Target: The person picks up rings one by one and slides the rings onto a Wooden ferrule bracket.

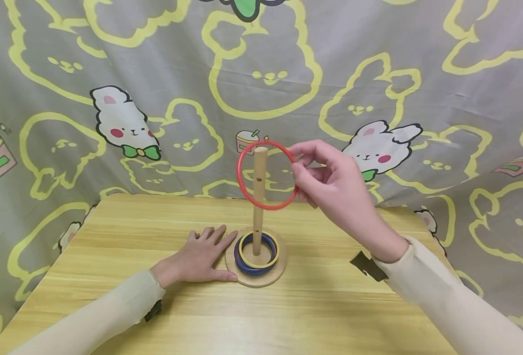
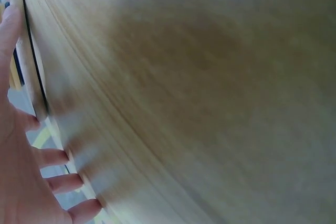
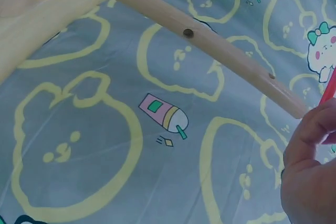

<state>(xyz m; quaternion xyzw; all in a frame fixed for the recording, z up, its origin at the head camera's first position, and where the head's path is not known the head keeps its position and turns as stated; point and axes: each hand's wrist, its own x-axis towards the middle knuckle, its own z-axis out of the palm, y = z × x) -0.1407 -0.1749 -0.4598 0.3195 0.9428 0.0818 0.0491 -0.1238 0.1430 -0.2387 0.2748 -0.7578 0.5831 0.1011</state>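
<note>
My right hand [image 1: 334, 185] pinches a thin red ring [image 1: 240, 180] between thumb and fingers. The ring is tilted up to face the head camera, level with the upper part of a wooden post [image 1: 258, 207]. In the right wrist view only a sliver of the red ring [image 3: 329, 85] shows, close to the post's tip. Around the foot of the post lie a yellow ring [image 1: 277, 246] and blue rings [image 1: 249, 270], on a round wooden base [image 1: 261, 282]. With fingers spread, my left hand [image 1: 199, 259] rests at the left edge of that base.
The wooden table [image 1: 132, 236] carries the stand near its middle. Behind it hangs a grey curtain [image 1: 177, 64] with yellow outlines and cartoon animals, near the table's far edge.
</note>
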